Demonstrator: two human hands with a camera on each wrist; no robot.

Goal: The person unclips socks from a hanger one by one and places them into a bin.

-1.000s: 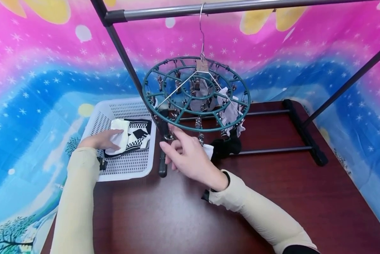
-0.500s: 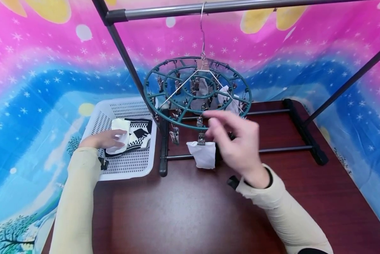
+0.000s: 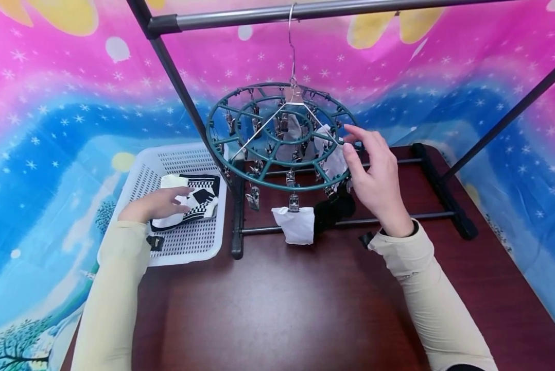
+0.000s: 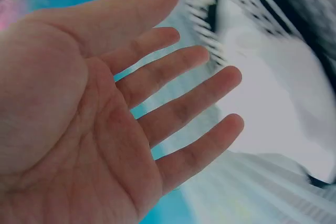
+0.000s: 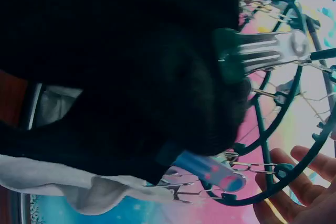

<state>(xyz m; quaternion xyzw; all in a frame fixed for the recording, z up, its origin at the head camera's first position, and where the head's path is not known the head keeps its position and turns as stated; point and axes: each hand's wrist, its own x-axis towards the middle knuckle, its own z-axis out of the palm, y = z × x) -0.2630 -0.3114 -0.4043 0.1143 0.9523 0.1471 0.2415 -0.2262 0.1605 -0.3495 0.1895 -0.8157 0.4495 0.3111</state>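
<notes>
Over the white plastic basket (image 3: 187,257) my left hand (image 3: 160,203) hovers with spread, nearly straight fingers. Below it lie black-and-white patterned socks (image 3: 203,198); in the left wrist view nothing is in the palm. My right hand (image 3: 378,175) is at the right rim of a round green clip hanger (image 3: 277,184), fingers loosely bent; I cannot tell whether they touch the ring. A white sock (image 3: 296,225) hangs from the front clip. Beside it hangs a black sock (image 3: 335,210), held by metal clips in the right wrist view. Paler socks (image 3: 335,161) hang further back.
The hanger's hook (image 3: 291,51) hangs on the bar (image 3: 375,7) of a dark rack, whose foot (image 3: 237,226) stands right of the basket. Several bare clips (image 3: 253,198) dangle from the ring. Under everything is a dark red-brown table (image 3: 277,304); a printed cloth (image 3: 50,129) stands behind.
My right hand has moved from the hanger's front left, across its front, to the right rim, uncovering the white sock. My left hand stays over the basket with little movement.
</notes>
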